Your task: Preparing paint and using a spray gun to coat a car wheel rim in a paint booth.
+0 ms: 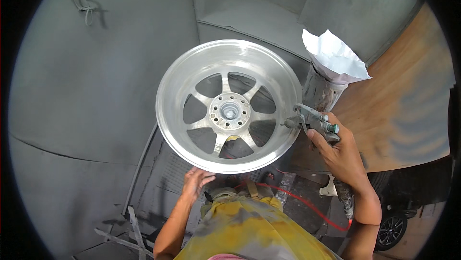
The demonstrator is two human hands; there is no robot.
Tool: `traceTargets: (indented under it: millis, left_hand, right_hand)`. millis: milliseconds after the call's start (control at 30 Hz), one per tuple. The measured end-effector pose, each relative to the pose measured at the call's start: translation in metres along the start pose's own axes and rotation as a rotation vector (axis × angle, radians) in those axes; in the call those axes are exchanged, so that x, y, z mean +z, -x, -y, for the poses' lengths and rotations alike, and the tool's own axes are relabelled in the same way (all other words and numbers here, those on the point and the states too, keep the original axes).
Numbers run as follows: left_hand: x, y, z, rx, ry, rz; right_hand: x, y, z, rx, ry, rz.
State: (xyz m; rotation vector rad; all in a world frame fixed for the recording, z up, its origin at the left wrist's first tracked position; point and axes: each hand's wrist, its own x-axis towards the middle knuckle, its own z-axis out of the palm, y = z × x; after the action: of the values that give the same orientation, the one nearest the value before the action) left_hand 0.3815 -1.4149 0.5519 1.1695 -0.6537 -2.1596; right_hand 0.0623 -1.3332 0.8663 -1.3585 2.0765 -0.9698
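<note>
A bare silver alloy wheel rim (165,97) with several spokes faces up in front of me. My right hand (338,147) is wrapped round a spray gun (314,118), its nozzle pointing left over the rim's right edge. On the gun sits a paint-stained cup (321,89), with crumpled white paper (333,58) spreading from its top. A red hose (312,207) leads to the gun's lower end. My left hand (195,181) is at the rim's lower left edge, fingers loosely bent and apart; whether they touch the metal I cannot tell.
Grey sheeting (96,77) covers the walls left and behind. A brown panel with grey overspray (403,101) stands at the right. Below it a car wheel (391,231) shows. Taped bars (137,233) stand at lower left. A tied cord (86,7) hangs at upper left.
</note>
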Motion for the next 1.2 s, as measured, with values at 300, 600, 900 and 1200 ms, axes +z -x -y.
traceTargets:
  millis: [300, 600, 900, 1200]
  left_hand:
    - [-0.026, -0.053, -0.046, 0.243, 0.070, -0.268]
    - [-0.020, -0.046, -0.019, 0.309, 0.012, -0.301]
    - [0.027, 0.014, 0.030, 0.054, -0.093, 0.059]
    - [-0.008, -0.011, 0.009, 0.136, 0.002, -0.121]
  right_hand:
    - [0.001, 0.009, 0.003, 0.096, -0.055, 0.066]
    - [-0.001, 0.021, 0.012, 0.123, -0.113, 0.050]
    - [0.000, 0.020, 0.015, 0.101, -0.024, 0.043]
    - [0.000, 0.027, 0.008, 0.085, -0.074, 0.071]
